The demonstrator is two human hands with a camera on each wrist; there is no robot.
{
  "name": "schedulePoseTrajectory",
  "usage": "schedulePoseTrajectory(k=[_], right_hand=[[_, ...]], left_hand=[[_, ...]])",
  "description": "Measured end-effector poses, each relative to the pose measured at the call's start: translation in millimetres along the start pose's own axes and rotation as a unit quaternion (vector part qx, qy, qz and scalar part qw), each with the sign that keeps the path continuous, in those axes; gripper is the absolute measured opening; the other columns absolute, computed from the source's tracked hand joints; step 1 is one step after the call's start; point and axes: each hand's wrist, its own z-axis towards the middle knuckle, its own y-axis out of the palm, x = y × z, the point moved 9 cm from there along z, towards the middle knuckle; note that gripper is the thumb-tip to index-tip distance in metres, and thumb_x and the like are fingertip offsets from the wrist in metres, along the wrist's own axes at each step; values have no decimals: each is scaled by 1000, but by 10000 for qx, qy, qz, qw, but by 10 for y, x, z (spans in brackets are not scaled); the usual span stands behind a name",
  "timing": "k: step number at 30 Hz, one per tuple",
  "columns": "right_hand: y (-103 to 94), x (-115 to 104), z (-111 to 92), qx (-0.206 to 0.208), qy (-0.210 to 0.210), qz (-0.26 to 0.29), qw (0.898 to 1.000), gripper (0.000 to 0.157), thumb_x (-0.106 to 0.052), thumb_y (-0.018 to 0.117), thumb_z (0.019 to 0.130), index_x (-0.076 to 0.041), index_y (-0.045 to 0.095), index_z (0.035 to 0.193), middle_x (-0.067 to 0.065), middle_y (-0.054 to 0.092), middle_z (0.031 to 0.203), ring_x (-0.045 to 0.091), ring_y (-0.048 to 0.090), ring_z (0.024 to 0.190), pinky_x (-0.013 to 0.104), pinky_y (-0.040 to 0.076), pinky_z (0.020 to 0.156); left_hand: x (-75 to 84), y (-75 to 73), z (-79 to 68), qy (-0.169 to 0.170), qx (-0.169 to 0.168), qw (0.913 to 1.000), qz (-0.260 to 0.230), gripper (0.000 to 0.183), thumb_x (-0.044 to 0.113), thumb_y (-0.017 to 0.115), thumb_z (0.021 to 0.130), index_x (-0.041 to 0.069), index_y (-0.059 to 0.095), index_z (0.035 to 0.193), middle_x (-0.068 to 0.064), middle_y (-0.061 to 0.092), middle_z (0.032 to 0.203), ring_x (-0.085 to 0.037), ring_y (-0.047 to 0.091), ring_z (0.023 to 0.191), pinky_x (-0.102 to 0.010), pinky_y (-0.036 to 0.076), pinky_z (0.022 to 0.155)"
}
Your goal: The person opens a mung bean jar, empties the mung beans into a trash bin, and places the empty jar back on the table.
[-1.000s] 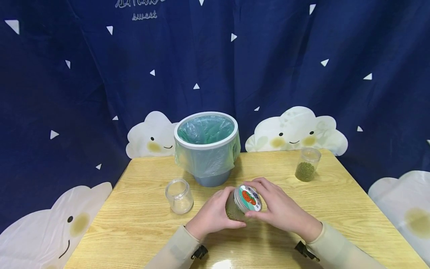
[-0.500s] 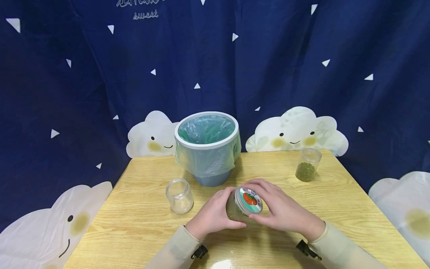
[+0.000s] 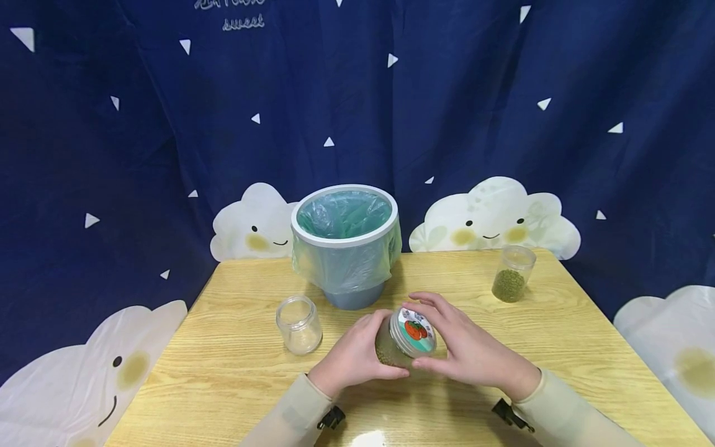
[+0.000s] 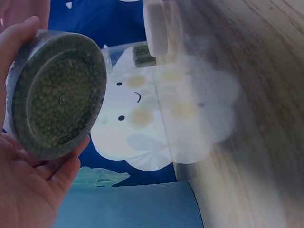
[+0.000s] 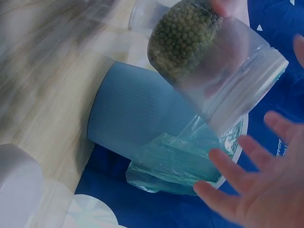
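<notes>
A clear jar (image 3: 387,349) of small green beans is tilted in my left hand (image 3: 357,352), whose fingers and thumb wrap its body. Its bean-filled base (image 4: 61,99) faces the camera in the left wrist view. On top sits a silvery screw lid (image 3: 416,335) with a red tomato picture. My right hand (image 3: 468,344) surrounds this lid. In the right wrist view its fingers (image 5: 228,166) are spread and stand apart from the lid's rim (image 5: 249,92).
An uncovered glass jar (image 3: 299,329) stands left of my hands. Behind them is a blue-grey bin (image 3: 349,273) lined with a green bag (image 3: 341,214). A second jar of green beans (image 3: 509,282) stands at the back right of the wooden table (image 3: 223,372).
The lid's picture has turned counterclockwise, its lettering going from the right side to the top. My right fingers have shifted around the rim and loosened; the left hand stays in place.
</notes>
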Motion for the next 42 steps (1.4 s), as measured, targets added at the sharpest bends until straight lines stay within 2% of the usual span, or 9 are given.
schedulePoseTrajectory(k=[3, 6, 10, 17, 21, 29, 35, 38, 42], right_hand=[[-31, 48, 12, 139, 321, -33, 9994, 78, -54, 79, 87, -29, 45, 152, -3, 47, 146, 21, 57, 127, 50, 54, 99], [-34, 97, 18, 113, 607, 12, 9981, 73, -58, 76, 87, -28, 49, 147, -9, 52, 137, 17, 60, 120, 45, 56, 96], [-7, 124, 15, -29, 713, 139, 9974, 74, -61, 77, 85, -25, 52, 145, -13, 55, 129, 11, 61, 110, 38, 57, 92], [10, 102, 16, -71, 499, 166, 9986, 76, -59, 79, 84, -24, 52, 145, -13, 55, 130, 7, 61, 109, 36, 57, 91], [12, 87, 18, -147, 344, 163, 9992, 72, -55, 79, 86, -27, 51, 146, -12, 53, 134, 9, 58, 118, 40, 56, 97], [9, 32, -6, -321, -114, 174, 9993, 74, -32, 84, 84, -27, 48, 149, -8, 48, 146, 15, 50, 131, 42, 53, 104], [33, 19, -33, -530, -227, 224, 9981, 81, -22, 83, 81, -30, 43, 152, -3, 43, 153, 20, 46, 138, 44, 53, 104], [50, 17, -42, -610, -226, 278, 9975, 84, -20, 82, 81, -30, 40, 153, -1, 41, 155, 21, 44, 140, 44, 53, 105], [44, 12, -54, -583, -181, 260, 9978, 86, -26, 84, 83, -32, 38, 155, 2, 38, 158, 23, 46, 140, 45, 54, 102]], left_hand=[[1, -6, 7, -29, -3, 10000, -17, 96, 48, 96, 67, 17, 46, 144, 4, 63, 130, -11, 61, 117, -33, 53, 101], [-4, 0, 9, -24, -4, 10000, 5, 95, 48, 95, 68, 17, 47, 143, 4, 64, 129, -11, 61, 117, -33, 53, 101], [-10, 11, 10, -23, -28, 10000, 62, 94, 50, 95, 68, 17, 47, 142, 3, 64, 129, -11, 61, 116, -33, 53, 100], [8, 13, 18, -24, -89, 9999, 119, 96, 51, 94, 68, 17, 46, 144, 3, 63, 130, -11, 61, 116, -32, 53, 101], [5, 13, 20, -4, -97, 9999, 109, 96, 51, 94, 68, 17, 46, 144, 3, 63, 130, -11, 61, 116, -32, 53, 101], [22, 22, 25, 81, -149, 9998, 98, 97, 51, 94, 68, 19, 45, 145, 4, 62, 131, -12, 61, 117, -32, 53, 101], [32, 31, 33, 130, -161, 9997, 128, 97, 50, 95, 68, 19, 45, 145, 3, 63, 131, -12, 61, 117, -32, 53, 101], [34, 37, 32, 122, -185, 9997, 129, 97, 50, 95, 68, 19, 44, 145, 3, 63, 131, -12, 61, 118, -32, 53, 101], [36, 35, 29, 122, -176, 9997, 114, 97, 50, 95, 68, 18, 44, 145, 3, 63, 131, -11, 61, 118, -32, 53, 101]])
